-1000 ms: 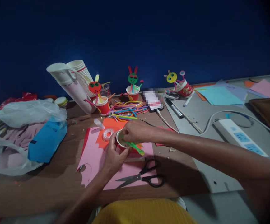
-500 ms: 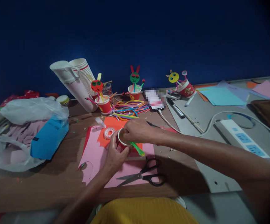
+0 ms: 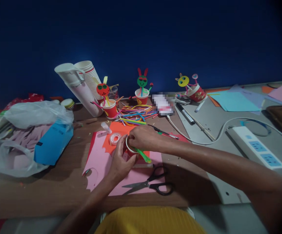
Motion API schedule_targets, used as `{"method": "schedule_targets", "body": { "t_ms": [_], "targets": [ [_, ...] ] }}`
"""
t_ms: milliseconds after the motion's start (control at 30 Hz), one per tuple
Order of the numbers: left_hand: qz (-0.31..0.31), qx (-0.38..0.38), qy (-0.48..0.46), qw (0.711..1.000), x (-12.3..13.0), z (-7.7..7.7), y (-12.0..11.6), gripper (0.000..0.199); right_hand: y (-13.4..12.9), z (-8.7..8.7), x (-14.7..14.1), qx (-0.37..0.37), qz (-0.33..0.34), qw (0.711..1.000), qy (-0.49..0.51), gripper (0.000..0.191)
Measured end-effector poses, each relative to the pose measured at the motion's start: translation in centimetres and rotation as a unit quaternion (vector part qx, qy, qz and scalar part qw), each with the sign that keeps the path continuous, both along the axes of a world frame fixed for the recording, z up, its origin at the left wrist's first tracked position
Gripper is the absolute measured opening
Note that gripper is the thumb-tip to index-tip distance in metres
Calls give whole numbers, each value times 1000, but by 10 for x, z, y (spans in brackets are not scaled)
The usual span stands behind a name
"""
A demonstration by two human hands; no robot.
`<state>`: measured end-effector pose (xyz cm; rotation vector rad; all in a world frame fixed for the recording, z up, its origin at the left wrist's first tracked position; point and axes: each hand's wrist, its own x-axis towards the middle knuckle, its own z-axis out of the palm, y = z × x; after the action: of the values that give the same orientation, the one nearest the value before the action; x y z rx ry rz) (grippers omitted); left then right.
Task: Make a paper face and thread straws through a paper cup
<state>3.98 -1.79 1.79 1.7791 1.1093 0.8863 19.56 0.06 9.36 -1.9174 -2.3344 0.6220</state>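
Observation:
My left hand (image 3: 121,164) is wrapped round a small red paper cup (image 3: 128,148) with a white rim, tilted over the coloured paper. The fingers of my right hand (image 3: 142,138) are closed and reach down inside the cup; what they hold there is hidden. A bright green strip (image 3: 144,156) sticks out past the rim, below my right hand. Just left of the cup lies a tape roll (image 3: 111,139) on orange paper (image 3: 119,126). Pink paper (image 3: 99,177) spreads beneath both hands, with black-handled scissors (image 3: 143,185) lying partly open on it.
Behind the hands are a heap of coloured pipe cleaners (image 3: 136,113) and cups with paper faces, one being a green-faced cup (image 3: 142,96). A thermos (image 3: 82,97) and stacked cups (image 3: 89,71) stand back left. A plastic bag (image 3: 33,113) lies left, a power strip (image 3: 258,146) right.
Both hands stay at the cup, my right fingers still inside it. The view has shifted slightly, and more of a black pen behind my right wrist shows now.

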Motion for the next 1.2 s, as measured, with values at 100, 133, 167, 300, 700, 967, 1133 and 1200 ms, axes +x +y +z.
{"method": "schedule_targets", "body": {
  "t_ms": [100,133,167,300,700,967,1133,1200],
  "targets": [
    [-19,-100,-77,992,-5,5,6,60,-1,-4,4,13,8,1000,12,29],
    [-27,-133,-96,986,-6,6,9,58,-2,-5,5,15,9,1000,20,29],
    [-37,-155,-106,981,-8,6,11,56,-2,-5,7,14,10,999,31,28],
    [-98,-137,-96,981,-12,0,19,62,-1,-6,12,5,1,997,78,30],
    [-84,-105,-113,984,-12,9,21,71,-29,3,53,81,-16,943,323,24],
    [-115,-58,-114,985,-2,26,26,57,-43,3,54,242,135,910,308,45],
    [-142,56,-82,985,2,30,34,57,-40,10,49,281,172,896,298,25],
    [-159,98,-60,981,3,31,37,57,-39,9,48,299,133,894,306,22]
  ]
}}
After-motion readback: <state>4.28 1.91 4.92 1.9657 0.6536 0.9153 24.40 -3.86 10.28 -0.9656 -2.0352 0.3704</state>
